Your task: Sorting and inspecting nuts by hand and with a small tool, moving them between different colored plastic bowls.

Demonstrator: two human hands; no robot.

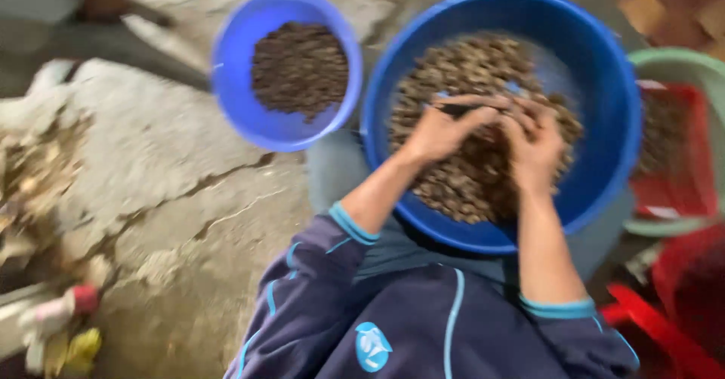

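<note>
Sorting through the heap of small brown pieces (472,175) in the large blue basin (604,84) goes best, by the look of it, when the person keeps both hands low over the middle of the heap and works one pinch at a time, so nothing spills over the rim. The pieces are small, dry-looking, tan to dark brown and irregular; motion blur hides exactly what they are, perhaps nuts, husks or shells. They fill most of the basin, which rests on the person's lap.

The left hand (438,131) and the right hand (535,149) meet above the heap's centre, fingertips together and seemingly pinched on a small dark piece, though the blur leaves the grip uncertain.

Left of the basin, just beside its rim, sits a smaller blue bowl (234,92) holding a finer, darker brown pile (300,67). Right of the basin stands a pale green tub (680,66) with a red container (683,190) inside. Below the basin show dark blue sleeves with light blue cuffs (351,224). Farther left of the basin lies cracked concrete floor (174,190) with pale scraps (34,175) at its edge.
</note>
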